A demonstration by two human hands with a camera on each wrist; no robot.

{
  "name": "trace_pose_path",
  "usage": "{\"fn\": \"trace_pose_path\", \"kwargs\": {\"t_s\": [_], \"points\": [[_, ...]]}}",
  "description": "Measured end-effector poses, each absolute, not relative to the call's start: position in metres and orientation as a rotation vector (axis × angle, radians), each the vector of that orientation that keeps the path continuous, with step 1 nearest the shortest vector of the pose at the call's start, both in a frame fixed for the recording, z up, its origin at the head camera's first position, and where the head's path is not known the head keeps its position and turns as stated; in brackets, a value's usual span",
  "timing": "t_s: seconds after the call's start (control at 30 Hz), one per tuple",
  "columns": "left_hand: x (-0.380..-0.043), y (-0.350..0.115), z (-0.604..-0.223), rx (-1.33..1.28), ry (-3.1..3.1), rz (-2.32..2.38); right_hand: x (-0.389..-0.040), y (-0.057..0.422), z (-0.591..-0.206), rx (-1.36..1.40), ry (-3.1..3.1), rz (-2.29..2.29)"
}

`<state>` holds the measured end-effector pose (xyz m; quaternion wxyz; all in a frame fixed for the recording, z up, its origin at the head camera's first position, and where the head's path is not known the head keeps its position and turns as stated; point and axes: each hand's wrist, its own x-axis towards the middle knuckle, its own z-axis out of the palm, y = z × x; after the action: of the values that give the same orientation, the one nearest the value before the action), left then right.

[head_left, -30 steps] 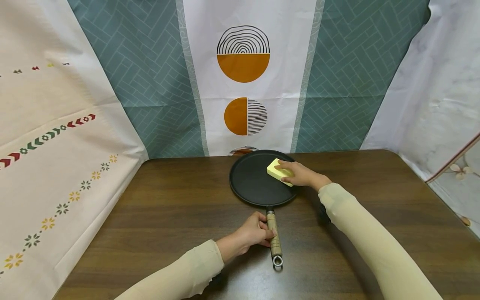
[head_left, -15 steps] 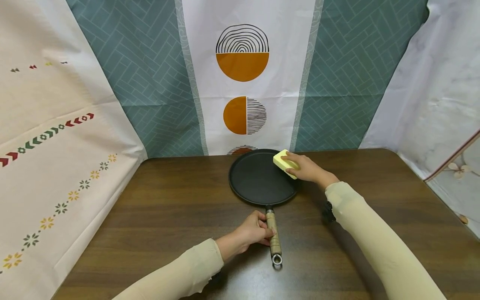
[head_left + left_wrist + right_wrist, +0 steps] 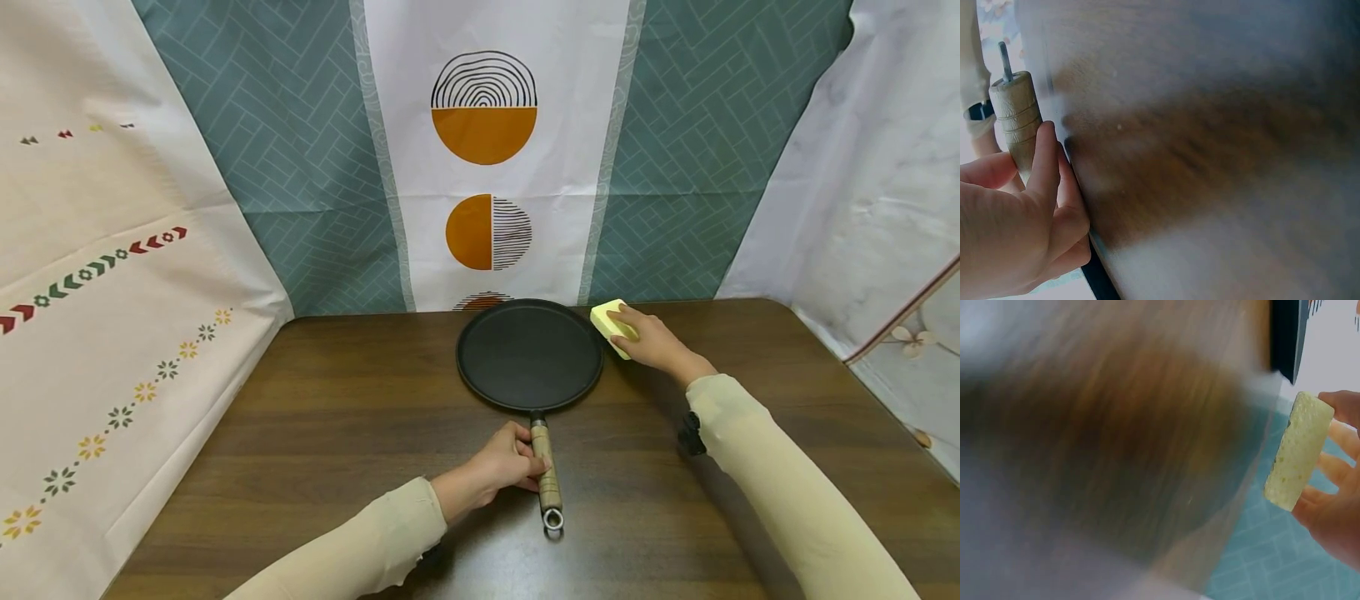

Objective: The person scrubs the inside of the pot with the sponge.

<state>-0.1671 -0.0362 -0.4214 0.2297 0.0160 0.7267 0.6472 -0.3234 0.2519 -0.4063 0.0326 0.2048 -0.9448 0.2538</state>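
Observation:
A round black flat pan lies near the far edge of the table, its wooden handle pointing toward me. My left hand grips that handle from the left, thumb and fingers around it; the left wrist view shows the handle and its metal ring end above the hand. Off the pan's right rim, my right hand holds a pale yellow sponge between thumb and fingers. In the right wrist view the porous sponge appears beside the pan's dark edge.
The brown wooden table runs beneath everything. A patterned teal and white cloth hangs behind its far edge. Pale cloths hang at the left and right sides.
My right hand has carried the sponge from the pan's right part rightward past its rim. The left hand keeps its grip on the handle, and the pan stays in place.

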Motion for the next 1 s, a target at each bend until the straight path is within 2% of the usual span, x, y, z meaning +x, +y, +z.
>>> {"fn": "trace_pose_path", "kwargs": {"t_s": [0.47,1.0], "points": [[-0.167,-0.038,-0.422,0.034,2.002,1.788,-0.313,0.28,-0.411,0.347,-3.005,0.772],[-0.167,-0.037,-0.423,0.046,1.993,1.792,-0.316,0.266,-0.412,0.176,-3.058,0.638]]}}
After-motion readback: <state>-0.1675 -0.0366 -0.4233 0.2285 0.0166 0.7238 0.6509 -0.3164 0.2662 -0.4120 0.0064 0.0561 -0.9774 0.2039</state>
